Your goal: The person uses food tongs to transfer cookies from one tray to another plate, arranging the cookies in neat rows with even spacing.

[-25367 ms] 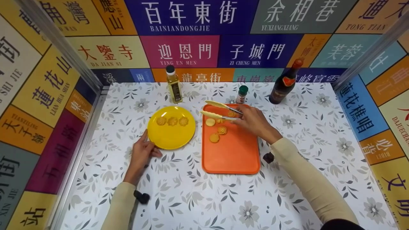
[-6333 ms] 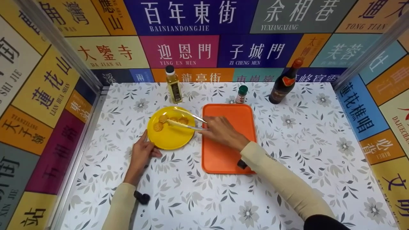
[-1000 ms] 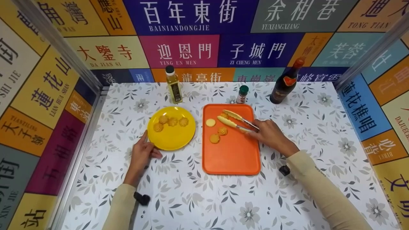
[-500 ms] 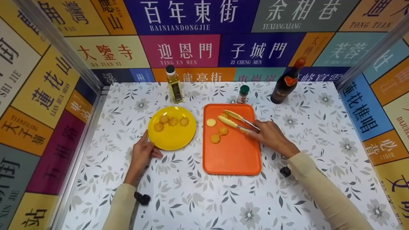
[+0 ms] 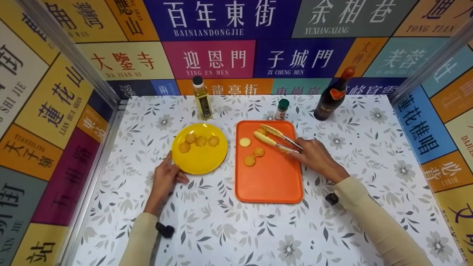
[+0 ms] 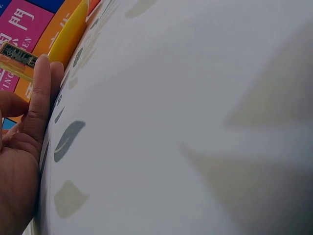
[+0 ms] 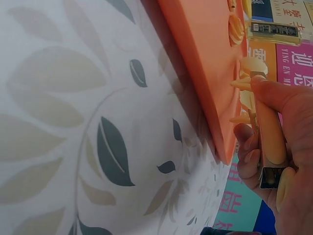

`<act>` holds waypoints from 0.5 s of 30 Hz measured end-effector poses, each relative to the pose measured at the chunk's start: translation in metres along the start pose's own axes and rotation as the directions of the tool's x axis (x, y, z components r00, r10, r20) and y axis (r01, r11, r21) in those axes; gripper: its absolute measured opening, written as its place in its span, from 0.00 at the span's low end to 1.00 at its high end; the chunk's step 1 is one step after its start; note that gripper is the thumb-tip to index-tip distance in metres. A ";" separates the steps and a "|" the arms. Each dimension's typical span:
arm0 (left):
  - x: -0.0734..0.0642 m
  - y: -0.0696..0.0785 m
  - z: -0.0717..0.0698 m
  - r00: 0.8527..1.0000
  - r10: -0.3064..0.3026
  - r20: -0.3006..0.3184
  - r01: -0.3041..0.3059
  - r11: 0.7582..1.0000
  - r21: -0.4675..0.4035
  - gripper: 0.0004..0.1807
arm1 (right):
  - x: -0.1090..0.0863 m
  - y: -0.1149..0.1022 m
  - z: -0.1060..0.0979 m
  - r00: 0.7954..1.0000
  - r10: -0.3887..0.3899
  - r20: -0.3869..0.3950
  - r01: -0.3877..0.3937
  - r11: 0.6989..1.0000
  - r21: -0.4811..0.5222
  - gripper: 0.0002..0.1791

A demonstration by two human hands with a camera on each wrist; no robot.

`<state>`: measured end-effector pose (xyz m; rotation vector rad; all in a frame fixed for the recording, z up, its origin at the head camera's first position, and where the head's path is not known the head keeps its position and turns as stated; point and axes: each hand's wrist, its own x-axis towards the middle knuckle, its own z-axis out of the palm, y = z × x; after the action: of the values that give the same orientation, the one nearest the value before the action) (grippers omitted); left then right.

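Note:
My right hand (image 5: pixel 314 155) grips tongs (image 5: pixel 292 143) with cream-coloured tips, seen from the handle end in the right wrist view. The tongs' tips lie either side of a golden cookie (image 5: pixel 262 131) at the upper part of the orange tray (image 5: pixel 269 184). A pale round cookie (image 5: pixel 245 142), a swirled cookie (image 5: pixel 258 152) and a scalloped cookie (image 5: pixel 249 160) lie lower and left on the tray. My left hand (image 5: pixel 165 179) rests on the table with fingers extended, fingertips at the rim of the yellow plate (image 5: pixel 199 162). Several piped cookies (image 5: pixel 201 141) sit on the plate.
Behind the plate stands an oil bottle (image 5: pixel 203 101) with a black cap. A small green-capped shaker (image 5: pixel 282 109) is just beyond the tray, and a dark red-topped bottle (image 5: pixel 330 101) stands at the back right. Printed panels (image 5: pixel 218 59) wall in the floral-covered table (image 5: pixel 207 229).
Since the earliest frame the plate has gained one cookie, at its left. The tongs have swung from over the plate back right to the tray; in the last second they barely move.

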<state>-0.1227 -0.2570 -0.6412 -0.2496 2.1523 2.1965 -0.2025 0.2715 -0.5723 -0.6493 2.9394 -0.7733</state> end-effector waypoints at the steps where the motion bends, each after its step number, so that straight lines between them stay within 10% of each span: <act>1: 0.000 0.000 0.000 1.000 0.000 -0.002 0.000 1.000 0.001 0.38 | 0.000 -0.001 -0.001 1.000 -0.002 -0.005 0.002 1.000 0.002 0.23; 15: 0.002 -0.002 0.000 1.000 0.014 -0.006 -0.014 0.999 0.029 0.38 | 0.001 -0.012 -0.006 0.996 -0.063 -0.056 0.063 0.998 0.003 0.24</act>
<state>-0.1241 -0.2566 -0.6432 -0.2410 2.1936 2.1727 -0.1994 0.2640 -0.5610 -0.7350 2.9790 -0.8174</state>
